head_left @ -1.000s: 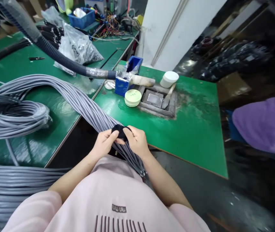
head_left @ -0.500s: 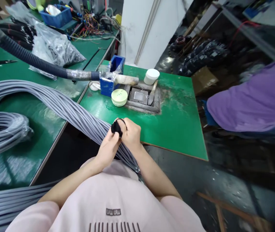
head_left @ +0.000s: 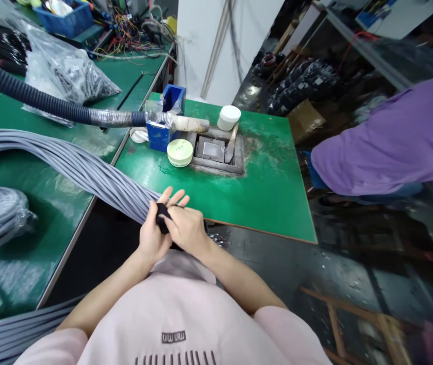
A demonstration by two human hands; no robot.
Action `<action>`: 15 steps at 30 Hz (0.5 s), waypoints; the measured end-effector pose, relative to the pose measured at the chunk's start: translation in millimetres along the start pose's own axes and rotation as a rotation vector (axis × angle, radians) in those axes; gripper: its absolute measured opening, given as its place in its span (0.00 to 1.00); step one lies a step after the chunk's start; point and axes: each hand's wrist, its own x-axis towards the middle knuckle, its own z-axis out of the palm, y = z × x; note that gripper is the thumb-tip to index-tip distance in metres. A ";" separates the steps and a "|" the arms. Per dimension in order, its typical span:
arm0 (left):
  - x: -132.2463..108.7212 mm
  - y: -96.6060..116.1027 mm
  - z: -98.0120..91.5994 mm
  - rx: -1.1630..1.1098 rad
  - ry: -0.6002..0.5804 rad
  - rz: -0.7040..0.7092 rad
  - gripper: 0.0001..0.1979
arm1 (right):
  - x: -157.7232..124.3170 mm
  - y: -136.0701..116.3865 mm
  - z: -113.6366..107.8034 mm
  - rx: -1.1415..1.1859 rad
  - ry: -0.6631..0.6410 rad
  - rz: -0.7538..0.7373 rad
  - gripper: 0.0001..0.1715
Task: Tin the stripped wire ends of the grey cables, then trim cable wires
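Note:
My left hand (head_left: pixel 154 230) is turned palm up, its fingers stretched out and apart. A small black piece that looks like cloth (head_left: pixel 162 217) lies against that palm. Closed over it from the right is my right hand (head_left: pixel 188 227), fingers bent and gripping the black piece; part of it is hidden between the hands. A thick bundle of grey cables (head_left: pixel 117 190) runs from the left bench up to my hands and partly behind them.
The green table (head_left: pixel 273 203) ahead holds a solder-pot-like metal tray (head_left: pixel 212 150), a scraper (head_left: pixel 231 144), a pale green tub (head_left: pixel 179 153), a white tub (head_left: pixel 228 117) and a blue box (head_left: pixel 158 137) with a hose (head_left: pixel 117 118). A person in a purple top (head_left: pixel 387 137) stands at right.
My left hand has gone from pinching the black piece to lying with fingers stretched out beneath it. My right hand has turned over onto the piece. The view has shifted slightly.

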 end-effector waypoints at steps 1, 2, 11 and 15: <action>-1.0 -1.9 -0.2 0.009 -0.003 -0.007 0.25 | 6.0 4.7 1.9 0.002 0.005 0.037 0.27; -1.0 -2.8 -1.0 0.035 -0.007 -0.005 0.25 | 11.8 8.6 3.2 0.009 0.000 0.081 0.28; 22.4 29.6 -20.6 0.584 0.160 0.407 0.21 | 5.6 6.0 -32.3 0.752 -0.359 0.438 0.13; 27.8 33.8 -17.1 0.717 0.260 0.534 0.18 | -7.0 3.3 -42.9 0.854 -0.276 0.607 0.08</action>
